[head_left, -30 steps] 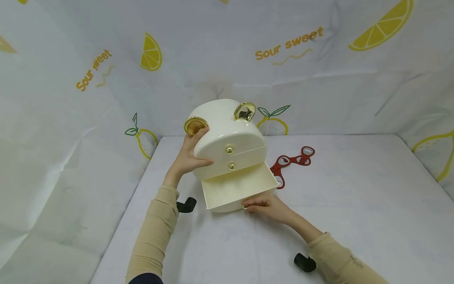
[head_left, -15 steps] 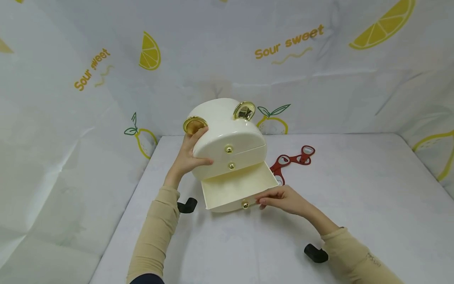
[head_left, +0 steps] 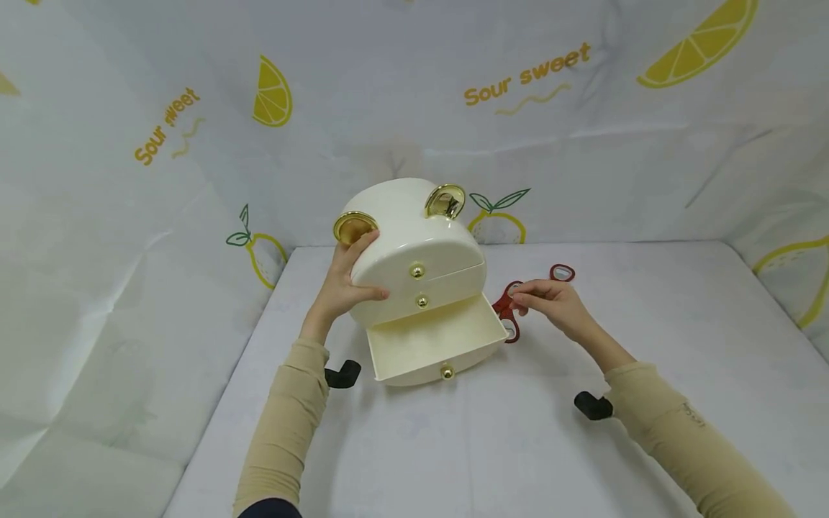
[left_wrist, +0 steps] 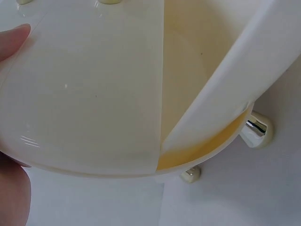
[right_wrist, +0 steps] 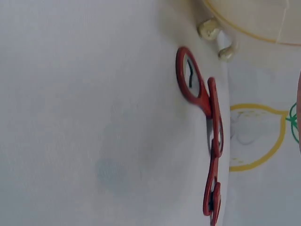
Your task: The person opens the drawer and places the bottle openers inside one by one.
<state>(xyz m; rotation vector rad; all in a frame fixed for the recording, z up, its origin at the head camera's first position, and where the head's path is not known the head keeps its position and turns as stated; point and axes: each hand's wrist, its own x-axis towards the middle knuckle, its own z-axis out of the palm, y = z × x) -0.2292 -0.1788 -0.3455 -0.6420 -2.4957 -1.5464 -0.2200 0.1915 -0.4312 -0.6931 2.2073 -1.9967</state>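
Observation:
A glossy white drawer box (head_left: 408,223) with gold ear shapes and round gold knobs stands tilted in the head view. Its bottom drawer (head_left: 437,342) is pulled out, and its inside shows bare. My left hand (head_left: 343,284) grips the box's left side, thumb on the front and fingers up by the gold ear. Over the red looped pieces (head_left: 508,309), which look like scissor handles, hangs my right hand (head_left: 553,306) with fingers bent and thumb close to the forefinger. In the right wrist view, those red pieces (right_wrist: 214,136) lie on the table with no finger on them.
White cloth (head_left: 518,446) covers the table, and a lemon-printed sheet (head_left: 401,93) rises behind it. Gold feet (left_wrist: 257,129) show under the box in the left wrist view. Black mounts (head_left: 343,374) sit at both wrists.
My right hand has let go of the bottom drawer's knob and moved up and right, over the red looped pieces. The left hand and the box have stayed put.

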